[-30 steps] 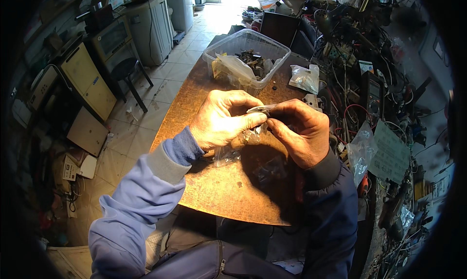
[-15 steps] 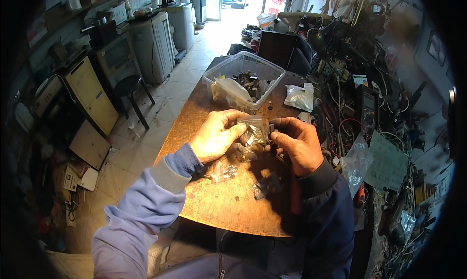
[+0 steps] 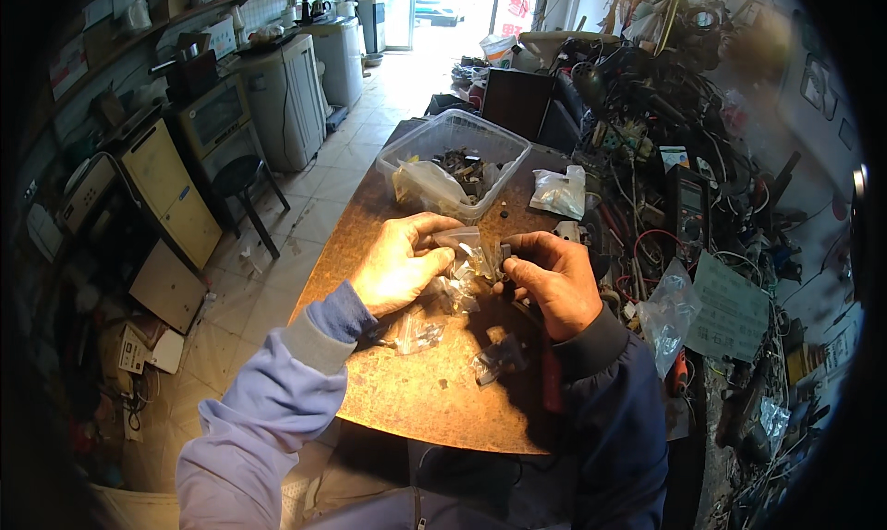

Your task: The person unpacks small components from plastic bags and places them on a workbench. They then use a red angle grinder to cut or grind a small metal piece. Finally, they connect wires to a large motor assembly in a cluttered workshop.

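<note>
My left hand (image 3: 404,264) pinches the top edge of a small clear zip bag (image 3: 469,264) above the wooden table (image 3: 407,405). Small parts inside the bag glint, but I cannot make out their kind. Close by on the right, my right hand (image 3: 552,285) grips a small dark rectangular part (image 3: 505,252) between thumb and fingers, beside the bag. Below the hands lie another clear zip bag (image 3: 419,333) and a small bag with dark contents (image 3: 500,358). A clear plastic bin (image 3: 381,166) holding loose parts and a bag stands beyond my hands.
A white plastic packet (image 3: 558,192) lies right of the bin. Tangled wires and parts crowd the right side, with a multimeter (image 3: 689,202), a clear bag (image 3: 667,308) and a printed sheet (image 3: 728,306). A dark stool (image 3: 242,175) and cabinets stand at left.
The view has shifted slightly. Both hands keep their grips, the left on the zip bag and the right on the small dark part, which now stands a little more plainly in view.
</note>
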Tool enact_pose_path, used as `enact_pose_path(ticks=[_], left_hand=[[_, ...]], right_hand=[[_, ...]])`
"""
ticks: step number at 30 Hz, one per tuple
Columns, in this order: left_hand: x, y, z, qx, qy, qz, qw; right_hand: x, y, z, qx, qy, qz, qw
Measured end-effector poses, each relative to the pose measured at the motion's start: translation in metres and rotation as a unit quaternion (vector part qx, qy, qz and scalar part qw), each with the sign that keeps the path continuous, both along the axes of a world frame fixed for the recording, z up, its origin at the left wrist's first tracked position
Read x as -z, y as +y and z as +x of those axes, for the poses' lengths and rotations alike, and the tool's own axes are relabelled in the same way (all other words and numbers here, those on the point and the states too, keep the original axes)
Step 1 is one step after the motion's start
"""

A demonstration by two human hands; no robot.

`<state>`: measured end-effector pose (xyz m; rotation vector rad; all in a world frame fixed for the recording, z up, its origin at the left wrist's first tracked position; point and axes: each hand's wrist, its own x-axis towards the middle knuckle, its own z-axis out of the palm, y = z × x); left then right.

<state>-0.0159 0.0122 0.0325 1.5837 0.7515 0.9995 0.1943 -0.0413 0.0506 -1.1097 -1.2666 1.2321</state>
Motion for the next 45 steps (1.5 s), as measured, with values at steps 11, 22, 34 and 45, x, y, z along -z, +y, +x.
enact_pose_path(ticks=[11, 22, 34, 45], left_hand=[[0.004, 0.015, -0.013, -0.066, -0.061, 0.014, 0.996], [-0.002, 0.023, -0.028, -0.056, -0.003, -0.019, 0.998], [-0.012, 0.003, -0.023, -0.022, 0.343, 0.100, 0.934], [0.004, 0.008, -0.031, -0.102, 0.460, 0.261, 0.843]], right_hand=[[0.009, 0.007, 0.006, 0.072, -0.020, 0.090, 0.993], [0.013, -0.004, -0.004, -0.046, -0.483, 0.192, 0.853], [0.010, -0.009, -0.006, -0.174, -0.623, 0.121, 0.753], [0.003, -0.014, -0.013, 0.003, -0.591, 0.352, 0.726]])
